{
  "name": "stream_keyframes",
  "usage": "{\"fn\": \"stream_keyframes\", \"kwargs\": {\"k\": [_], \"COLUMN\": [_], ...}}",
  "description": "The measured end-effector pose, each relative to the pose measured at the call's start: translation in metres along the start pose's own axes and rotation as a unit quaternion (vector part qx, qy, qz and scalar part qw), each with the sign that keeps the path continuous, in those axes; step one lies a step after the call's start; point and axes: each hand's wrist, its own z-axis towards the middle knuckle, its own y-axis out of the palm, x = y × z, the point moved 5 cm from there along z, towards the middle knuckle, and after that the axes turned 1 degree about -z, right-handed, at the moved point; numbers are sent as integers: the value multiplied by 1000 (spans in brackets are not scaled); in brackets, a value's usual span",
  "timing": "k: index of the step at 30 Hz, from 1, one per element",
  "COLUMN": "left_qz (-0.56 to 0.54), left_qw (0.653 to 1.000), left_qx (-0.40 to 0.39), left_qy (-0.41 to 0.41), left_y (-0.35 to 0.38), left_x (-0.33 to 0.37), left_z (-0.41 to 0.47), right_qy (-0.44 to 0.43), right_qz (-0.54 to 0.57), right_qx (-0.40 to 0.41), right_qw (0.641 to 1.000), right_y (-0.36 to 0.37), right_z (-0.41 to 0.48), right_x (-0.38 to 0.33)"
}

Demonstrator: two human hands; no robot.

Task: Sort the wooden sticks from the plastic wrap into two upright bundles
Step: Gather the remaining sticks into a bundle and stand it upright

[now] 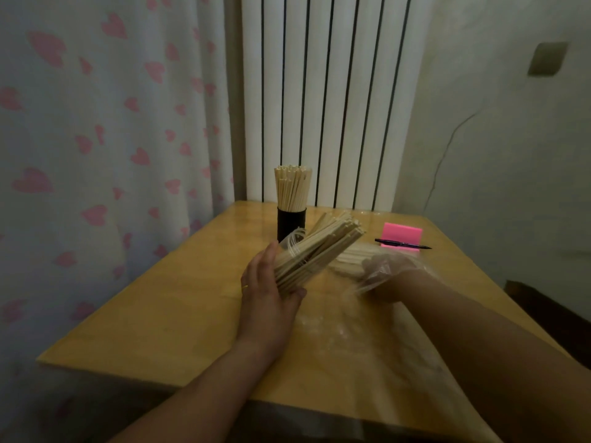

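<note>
A black cup (291, 223) stands at the far side of the table (160, 314). It is full of wooden sticks (292, 190) that stand straight up.

Just in front of the cup, the left hand (268, 289) holds a bundle of sticks (316, 251). The thumb is on the near side and the fingers are on the far side, so the hand wraps round the low end of the bundle. The bundle leans, and its top end points up and to the right of the cup. Some thin clear loops (292, 243) hang at the bundle, right in front of the cup.

To the right of the cup and nearer to the person, more loose sticks (351, 260) lie flat on the table. The plastic wrap (335, 330) is spread on the table in front of the cup. The right hand (383, 273) is under the wrap, by the loose sticks. It looks blurry, so I cannot tell if it is holding anything.

A pink pad (401, 235) sits to the right of the cup, and a dark pen (399, 243) lies in front of it. Behind the cup is a white radiator (319, 91). To the left of the cup hangs a curtain (96, 123) with pink hearts.
</note>
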Motion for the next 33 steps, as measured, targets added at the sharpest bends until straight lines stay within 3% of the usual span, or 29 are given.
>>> {"fn": "stream_keyframes", "kwargs": {"k": [4, 11, 18, 23, 25, 27, 30, 33], "left_qz": [-11, -10, -13, -16, -23, -26, -29, -33], "left_qw": [1000, 999, 999, 999, 999, 998, 998, 998], "left_qx": [-19, -20, -25, -27, -27, -26, -27, -24], "left_qy": [-17, -30, -42, -43, -42, -44, -46, -44], "left_y": [1, 1, 0, -3, -3, -3, -3, -3], "left_x": [-3, -5, -3, 1, 2, 2, 2, 2], "left_z": [1, 2, 2, 0, 0, 0, 0, 0], "right_qy": [-3, -55, -68, -70, -57, -49, -18, 5], "right_qz": [-101, -168, -187, -61, 104, 298, 429, 437], "right_qx": [-29, -77, 10, 154, 202, 226, 208, 141], "right_qw": [994, 981, 980, 984, 972, 926, 879, 888], "right_y": [-18, -16, -14, -33, -53, -77, -97, -82], "right_z": [-24, -63, -106, -143, -156, -162, -155, -142], "right_x": [-11, -24, -25, -27, -22, -17, -9, -4]}}
